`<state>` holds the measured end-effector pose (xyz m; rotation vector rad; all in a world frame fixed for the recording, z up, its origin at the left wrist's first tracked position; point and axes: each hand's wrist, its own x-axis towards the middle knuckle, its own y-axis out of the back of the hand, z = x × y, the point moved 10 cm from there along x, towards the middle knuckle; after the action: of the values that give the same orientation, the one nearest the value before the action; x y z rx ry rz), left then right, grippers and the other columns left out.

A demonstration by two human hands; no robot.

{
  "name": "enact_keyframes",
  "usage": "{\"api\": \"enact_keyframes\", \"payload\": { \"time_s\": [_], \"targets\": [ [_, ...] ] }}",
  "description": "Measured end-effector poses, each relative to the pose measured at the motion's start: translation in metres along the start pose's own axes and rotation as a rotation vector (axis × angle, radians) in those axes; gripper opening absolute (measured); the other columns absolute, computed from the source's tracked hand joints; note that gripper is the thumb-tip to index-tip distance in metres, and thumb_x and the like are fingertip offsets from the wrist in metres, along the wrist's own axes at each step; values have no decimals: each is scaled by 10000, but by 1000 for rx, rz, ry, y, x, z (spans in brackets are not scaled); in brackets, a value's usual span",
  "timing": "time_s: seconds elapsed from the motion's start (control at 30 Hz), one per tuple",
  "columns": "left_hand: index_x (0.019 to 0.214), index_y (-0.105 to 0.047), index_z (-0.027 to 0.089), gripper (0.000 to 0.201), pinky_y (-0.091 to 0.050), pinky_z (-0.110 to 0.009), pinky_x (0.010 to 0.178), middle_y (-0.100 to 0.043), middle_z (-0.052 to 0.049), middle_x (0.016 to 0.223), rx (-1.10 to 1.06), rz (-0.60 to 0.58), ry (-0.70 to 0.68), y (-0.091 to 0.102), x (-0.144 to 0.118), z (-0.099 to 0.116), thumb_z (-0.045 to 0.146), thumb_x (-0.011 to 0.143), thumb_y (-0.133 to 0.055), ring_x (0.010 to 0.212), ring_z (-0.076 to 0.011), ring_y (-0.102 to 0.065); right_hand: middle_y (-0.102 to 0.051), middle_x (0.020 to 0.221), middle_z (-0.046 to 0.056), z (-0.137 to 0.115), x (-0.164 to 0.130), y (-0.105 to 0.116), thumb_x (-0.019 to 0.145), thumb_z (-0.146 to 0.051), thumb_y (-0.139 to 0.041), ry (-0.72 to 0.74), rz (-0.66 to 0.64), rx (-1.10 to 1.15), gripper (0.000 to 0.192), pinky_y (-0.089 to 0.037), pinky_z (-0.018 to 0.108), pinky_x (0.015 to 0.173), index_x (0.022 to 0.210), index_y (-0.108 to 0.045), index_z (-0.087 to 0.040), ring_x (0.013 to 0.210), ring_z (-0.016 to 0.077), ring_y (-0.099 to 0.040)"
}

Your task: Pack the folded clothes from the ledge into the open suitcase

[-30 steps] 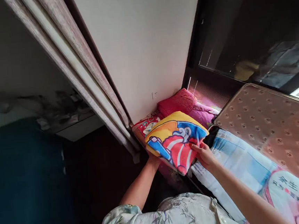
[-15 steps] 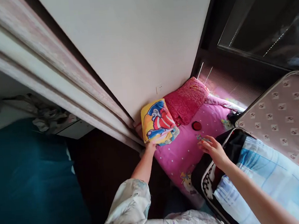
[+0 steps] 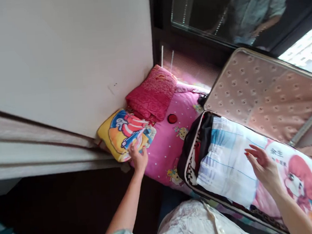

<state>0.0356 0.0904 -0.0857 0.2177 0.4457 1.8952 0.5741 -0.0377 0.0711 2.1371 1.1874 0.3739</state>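
Head view: left hand (image 3: 138, 158), fingers spread, rests on the near edge of the folded cartoon blanket (image 3: 124, 133) lying against the wall at left on the pink quilt (image 3: 171, 137), while the right hand (image 3: 262, 166), open, hovers over the printed pillow (image 3: 231, 161) in the suitcase (image 3: 265, 93) at right.

There is one view only, from a camera on the person's head, looking steeply down and forward past the floral sleeve into the corner where the white wall (image 3: 63, 59) meets the dark window frame (image 3: 161, 25). It sits close: the pink quilt (image 3: 172, 144) and open suitcase (image 3: 265, 93) fill the lower right, tilted in frame.
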Motion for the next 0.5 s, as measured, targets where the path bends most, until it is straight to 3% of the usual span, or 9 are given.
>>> {"api": "enact_keyframes", "payload": {
  "time_s": [0.07, 0.13, 0.2, 0.27, 0.37, 0.5],
  "targets": [
    [1291, -579, 194, 408, -488, -472, 1104, -570, -178, 1346, -76, -205, -150, -61, -41, 53, 406, 943, -545, 1331, -325, -533, -715, 1221, 179, 17, -7, 28, 866, -661, -592, 84, 125, -165, 623, -583, 467, 867, 1297, -608, -211, 1056, 319, -708],
    [1374, -551, 200, 497, -565, -421, 984, -578, -166, 1361, -167, -553, -270, -135, -99, 105, 490, 971, -527, 1207, -287, -622, -690, 1261, 200, 34, -16, 53, 897, -643, -547, 195, 214, -312, 617, -558, 520, 936, 1305, -614, -186, 1120, 346, -679],
    [1500, -466, 194, 757, -542, -456, 1025, -559, -186, 1414, -109, -814, -355, -198, -156, 140, 612, 894, -644, 1251, -326, -603, -678, 1278, 215, 53, -28, 78, 920, -618, -519, 306, 294, -465, 614, -500, 575, 1030, 1316, -624, -162, 1219, 381, -628],
    [1592, -356, 183, 1059, -469, -543, 1103, -530, -221, 1449, 35, -921, -407, -241, -193, 155, 695, 761, -767, 1327, -404, -535, -655, 1325, 228, 80, -41, 101, 944, -590, -492, 365, 367, -604, 625, -430, 610, 1103, 1361, -612, -141, 1309, 410, -568],
    [1643, -266, 209, 1199, -387, -622, 1138, -492, -226, 1474, 237, -814, -472, -265, -212, 161, 669, 699, -843, 1346, -456, -479, -590, 1426, 248, 136, -59, 124, 955, -606, -441, 323, 432, -708, 717, -405, 657, 1104, 1481, -541, -129, 1345, 461, -529],
    [1641, -286, 248, 1055, -348, -591, 1177, -477, -185, 1490, 289, -656, -625, -260, -229, 165, 525, 785, -837, 1359, -427, -450, -527, 1515, 237, 202, -82, 118, 962, -608, -387, 252, 445, -701, 746, -424, 733, 1020, 1589, -450, -209, 1330, 536, -519]
  ]
}}
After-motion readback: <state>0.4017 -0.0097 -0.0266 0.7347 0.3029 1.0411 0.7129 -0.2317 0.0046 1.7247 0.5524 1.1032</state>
